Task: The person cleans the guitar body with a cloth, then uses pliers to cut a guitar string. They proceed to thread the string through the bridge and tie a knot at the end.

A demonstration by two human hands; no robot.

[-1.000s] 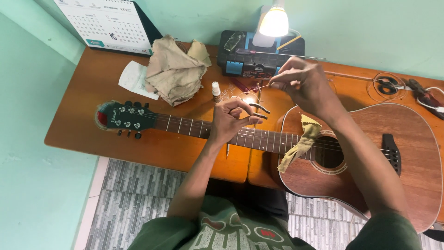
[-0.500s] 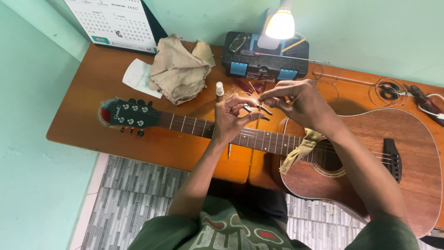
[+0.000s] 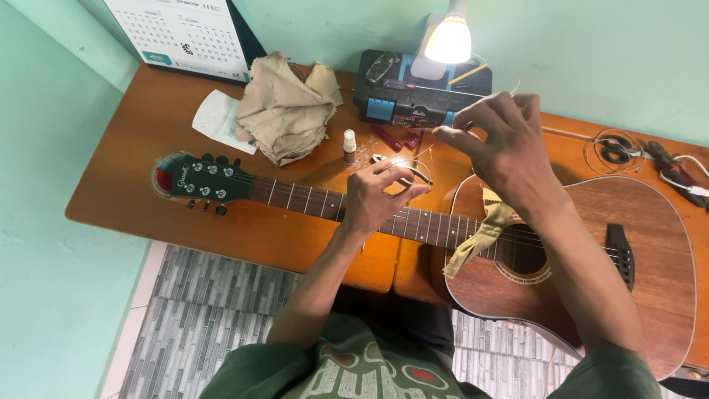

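An acoustic guitar (image 3: 650,288) lies flat on the wooden table (image 3: 133,185), headstock (image 3: 199,179) to the left, a yellowish rag (image 3: 478,236) draped at the neck joint. My left hand (image 3: 380,196) rests over the neck and grips a small pair of pliers or cutters (image 3: 402,171). My right hand (image 3: 495,144) is raised above the guitar's upper bout, fingers pinched on a thin wire string (image 3: 425,151) that runs toward the pliers.
A crumpled beige cloth (image 3: 284,111), a white paper, a small white bottle (image 3: 349,145), a dark and blue tool case (image 3: 413,103), a lit lamp (image 3: 447,38) and a desk calendar (image 3: 188,33) sit at the back. Coiled strings and cables (image 3: 613,151) lie far right.
My right hand has lifted up and to the right, drawing the thin string away from the pliers. My left hand stays over the neck. The view has shifted slightly.
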